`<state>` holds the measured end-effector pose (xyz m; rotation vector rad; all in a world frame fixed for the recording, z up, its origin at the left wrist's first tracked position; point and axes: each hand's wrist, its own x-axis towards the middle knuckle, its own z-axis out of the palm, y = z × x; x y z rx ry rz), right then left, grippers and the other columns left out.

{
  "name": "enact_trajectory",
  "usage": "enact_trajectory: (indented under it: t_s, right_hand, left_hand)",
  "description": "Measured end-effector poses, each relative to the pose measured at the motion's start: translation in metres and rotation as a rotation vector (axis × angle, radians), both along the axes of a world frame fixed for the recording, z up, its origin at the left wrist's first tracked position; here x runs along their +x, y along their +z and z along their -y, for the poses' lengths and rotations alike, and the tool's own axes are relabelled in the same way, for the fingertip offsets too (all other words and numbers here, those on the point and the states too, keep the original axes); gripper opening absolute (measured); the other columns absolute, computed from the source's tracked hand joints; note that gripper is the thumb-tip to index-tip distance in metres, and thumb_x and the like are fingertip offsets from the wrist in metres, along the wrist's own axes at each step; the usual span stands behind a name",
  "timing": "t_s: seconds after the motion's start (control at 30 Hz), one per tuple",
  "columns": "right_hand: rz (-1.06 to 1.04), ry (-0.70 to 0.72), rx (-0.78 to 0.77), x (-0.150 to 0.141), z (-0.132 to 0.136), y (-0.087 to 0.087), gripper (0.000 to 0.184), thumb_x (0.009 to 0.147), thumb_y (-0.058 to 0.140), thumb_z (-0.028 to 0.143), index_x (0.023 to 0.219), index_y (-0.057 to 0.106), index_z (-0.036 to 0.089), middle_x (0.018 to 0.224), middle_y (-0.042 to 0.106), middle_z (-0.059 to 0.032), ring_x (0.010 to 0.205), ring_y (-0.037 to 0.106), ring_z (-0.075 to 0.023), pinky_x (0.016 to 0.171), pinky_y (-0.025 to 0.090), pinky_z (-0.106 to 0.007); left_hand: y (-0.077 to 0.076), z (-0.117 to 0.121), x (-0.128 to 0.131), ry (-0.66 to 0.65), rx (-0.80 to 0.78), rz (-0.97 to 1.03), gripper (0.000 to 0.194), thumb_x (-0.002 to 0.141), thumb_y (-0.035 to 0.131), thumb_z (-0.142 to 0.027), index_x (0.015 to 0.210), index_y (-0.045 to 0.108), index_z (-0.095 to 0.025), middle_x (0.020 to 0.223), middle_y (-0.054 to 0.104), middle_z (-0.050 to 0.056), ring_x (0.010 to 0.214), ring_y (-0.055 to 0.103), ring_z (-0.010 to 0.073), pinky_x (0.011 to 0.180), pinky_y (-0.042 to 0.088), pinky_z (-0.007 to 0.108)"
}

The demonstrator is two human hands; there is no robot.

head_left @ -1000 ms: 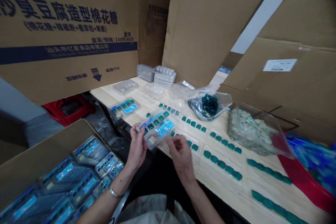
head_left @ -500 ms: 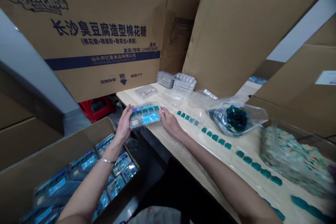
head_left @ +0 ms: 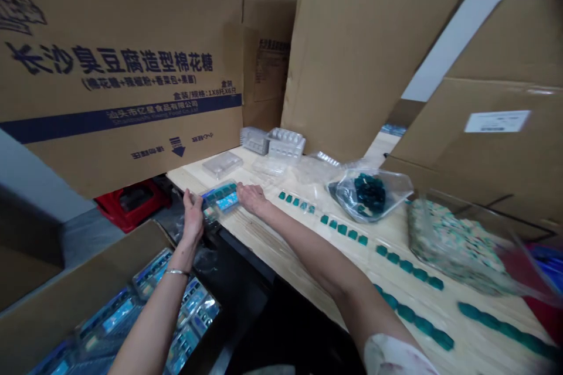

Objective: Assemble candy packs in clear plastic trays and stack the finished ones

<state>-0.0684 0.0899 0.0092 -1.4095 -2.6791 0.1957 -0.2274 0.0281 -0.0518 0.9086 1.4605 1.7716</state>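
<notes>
Both ends of one pack (head_left: 223, 194) are in my grip: my left hand (head_left: 192, 215) closes on its left edge, my right hand (head_left: 251, 197) pinches its right end. It is at the left end of the worktop (head_left: 259, 237); whether it rests there or is slightly raised, I cannot tell. Just beyond the pack lies a clear box (head_left: 223, 164), and farther back two clear tray stacks (head_left: 285, 143), with crumpled film (head_left: 310, 170) on their right. A printed carton (head_left: 132, 23) walls off the space behind the pack. To its right run the teal rows (head_left: 343, 229); my right forearm (head_left: 308, 246) slants across that side and hides some of the wood. Past the rows, well apart from the pack, are a bag (head_left: 369, 193) of teal lumps, a bin (head_left: 457, 240) of sachets and a red tub (head_left: 544, 313). A red stool (head_left: 132, 205) stands left of the pack, and nearer me than the pack, an open box (head_left: 109, 263) holds more packs.
</notes>
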Motion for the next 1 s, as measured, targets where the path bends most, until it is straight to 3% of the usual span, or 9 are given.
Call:
enact_trajectory:
  t_s: [0.17, 0.3, 0.37, 0.43, 0.57, 0.67, 0.73, 0.8, 1.0]
  right_hand:
    - [-0.074, -0.072, -0.025, 0.032, 0.010, 0.024, 0.047, 0.095, 0.024, 0.046, 0.126, 0.042, 0.016, 0.105, 0.066, -0.0131, 0.098, 0.062, -0.0245, 0.079, 0.044, -0.034]
    - [-0.070, -0.084, 0.009, 0.098, 0.044, 0.038, 0.040, 0.094, 0.034, 0.044, 0.097, 0.062, 0.016, 0.097, 0.067, -0.0121, 0.091, 0.061, -0.0231, 0.075, 0.042, -0.030]
    - [-0.061, -0.029, 0.016, 0.127, 0.073, 0.032, 0.042, 0.093, 0.035, 0.045, 0.086, 0.065, 0.016, 0.092, 0.067, -0.0112, 0.088, 0.060, -0.0221, 0.072, 0.042, -0.029]
    - [-0.031, 0.076, 0.016, 0.143, 0.107, 0.018, 0.038, 0.089, 0.045, 0.048, 0.089, 0.065, 0.016, 0.096, 0.065, -0.0106, 0.094, 0.057, -0.0231, 0.073, 0.044, -0.029]
    - [0.037, 0.099, 0.145, 0.143, 0.156, -0.015, 0.030, 0.084, 0.057, 0.040, 0.093, 0.063, 0.012, 0.100, 0.060, -0.0130, 0.098, 0.052, -0.0260, 0.082, 0.045, -0.035]
    - [0.011, 0.078, 0.195, 0.137, 0.165, -0.029, 0.020, 0.087, 0.053, 0.031, 0.091, 0.062, 0.013, 0.099, 0.058, -0.0112, 0.096, 0.052, -0.0242, 0.084, 0.045, -0.035]
    - [0.003, 0.070, 0.205, 0.136, 0.165, -0.032, 0.016, 0.088, 0.051, 0.027, 0.090, 0.061, 0.014, 0.098, 0.058, -0.0102, 0.096, 0.052, -0.0237, 0.084, 0.045, -0.035]
    - [-0.010, 0.062, 0.228, 0.137, 0.164, -0.034, 0.013, 0.088, 0.050, 0.022, 0.091, 0.060, 0.015, 0.098, 0.058, -0.0095, 0.096, 0.053, -0.0231, 0.085, 0.045, -0.035]
    - [-0.081, 0.045, 0.327, 0.154, 0.174, -0.041, 0.014, 0.084, 0.055, 0.016, 0.098, 0.057, 0.017, 0.111, 0.057, -0.0084, 0.103, 0.053, -0.0222, 0.089, 0.045, -0.035]
  left_hand:
    - [0.016, 0.009, -0.002, 0.124, -0.047, -0.025, 0.061, 0.086, 0.046, -0.039, 0.139, 0.029, -0.014, 0.149, 0.024, 0.015, 0.137, 0.024, 0.0231, 0.111, 0.021, 0.036]
    - [0.034, 0.045, 0.011, 0.313, 0.086, -0.361, 0.055, 0.084, 0.051, -0.041, 0.131, 0.041, -0.016, 0.143, 0.033, 0.012, 0.132, 0.029, 0.0211, 0.111, 0.019, 0.031]
    - [0.036, 0.066, 0.031, 0.240, 0.134, -0.451, 0.047, 0.084, 0.052, -0.039, 0.126, 0.047, -0.019, 0.130, 0.047, 0.010, 0.120, 0.044, 0.0207, 0.105, 0.030, 0.032]
    - [0.032, 0.083, 0.055, 0.063, 0.086, -0.420, 0.041, 0.080, 0.058, -0.038, 0.116, 0.054, -0.020, 0.118, 0.055, 0.008, 0.109, 0.051, 0.0207, 0.098, 0.037, 0.033]
    - [0.018, 0.094, 0.088, -0.131, -0.024, -0.318, 0.032, 0.074, 0.064, -0.034, 0.102, 0.060, -0.019, 0.102, 0.060, 0.007, 0.091, 0.056, 0.0194, 0.088, 0.042, 0.033]
    - [0.019, 0.077, 0.096, -0.168, 0.010, -0.347, 0.026, 0.077, 0.061, -0.032, 0.099, 0.061, -0.020, 0.100, 0.063, 0.007, 0.087, 0.057, 0.0202, 0.086, 0.043, 0.034]
    - [0.026, 0.051, 0.101, -0.220, 0.055, -0.549, 0.021, 0.080, 0.055, -0.029, 0.099, 0.062, -0.021, 0.100, 0.065, 0.008, 0.091, 0.058, 0.0223, 0.088, 0.042, 0.036]
    - [0.035, 0.018, 0.109, -0.272, 0.069, -0.890, 0.022, 0.083, 0.050, -0.024, 0.099, 0.063, -0.021, 0.102, 0.065, 0.011, 0.099, 0.056, 0.0245, 0.094, 0.038, 0.037]
    - [0.043, -0.071, 0.143, -0.320, -0.076, -1.241, 0.016, 0.075, 0.055, -0.011, 0.088, 0.064, -0.009, 0.098, 0.063, 0.020, 0.107, 0.050, 0.0317, 0.096, 0.032, 0.046]
